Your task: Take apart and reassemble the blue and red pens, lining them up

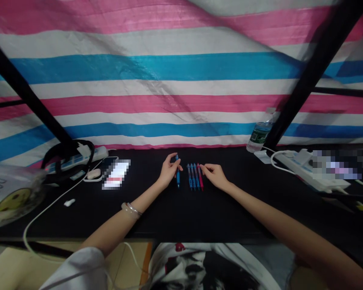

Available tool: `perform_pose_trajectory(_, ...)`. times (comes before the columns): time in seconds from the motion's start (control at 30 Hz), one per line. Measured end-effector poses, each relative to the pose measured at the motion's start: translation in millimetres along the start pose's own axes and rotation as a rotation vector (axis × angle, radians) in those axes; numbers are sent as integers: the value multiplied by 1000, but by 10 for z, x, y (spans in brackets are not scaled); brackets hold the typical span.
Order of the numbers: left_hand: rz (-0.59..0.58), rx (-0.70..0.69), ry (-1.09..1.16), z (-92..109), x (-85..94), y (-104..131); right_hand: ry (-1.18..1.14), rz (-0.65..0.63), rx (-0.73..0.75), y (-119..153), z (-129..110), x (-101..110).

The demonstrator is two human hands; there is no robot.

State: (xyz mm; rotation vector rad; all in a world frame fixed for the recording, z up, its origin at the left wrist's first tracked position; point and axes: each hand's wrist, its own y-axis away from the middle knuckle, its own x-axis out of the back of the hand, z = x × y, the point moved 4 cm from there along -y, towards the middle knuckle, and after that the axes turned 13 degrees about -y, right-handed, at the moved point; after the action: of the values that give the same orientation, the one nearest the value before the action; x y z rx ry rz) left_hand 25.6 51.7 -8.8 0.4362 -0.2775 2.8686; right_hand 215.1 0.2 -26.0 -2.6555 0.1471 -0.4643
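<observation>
The left hand [168,170] is pinching a blue pen [178,174] between thumb and fingertips, fingers closed on its upper end, while the pen's lower tip is pointing back toward the person and resting on or just above the black counter [181,213]. The right hand [214,175] is lying on the counter with its fingers drawn together, the fingertips touching the top of a red pen [200,176]. That red pen is lying at the right edge of a short row of blue pens [192,176], all parallel and side by side, just right of the held pen and between the two hands. Farther out, a water bottle [260,135] is standing at the right rear, and a power strip [87,155] is lying at the left.
</observation>
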Motion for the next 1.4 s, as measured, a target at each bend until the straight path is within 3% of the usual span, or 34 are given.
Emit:
perform_pose_trajectory(0.2, -190, 211, -23, -123, -48, -44, 39, 9, -9, -4, 25, -2)
perform_pose_trajectory(0.37, -218, 190, -68, -226, -62, -96, 50, 10, -4, -11, 18, -6)
perform_pose_trajectory(0.57, -295, 65, -218, -232, -90, -87, 82, 33, -17, -19, 22, 13)
perform_pose_trajectory(0.93, -189, 89, -314, -235, -78, -69, 135, 58, -36, -24, 16, 29)
perform_pose_trajectory(1.4, -210, 205, -291, -266, -3, -52, 213, 51, -79, -10, 8, 47)
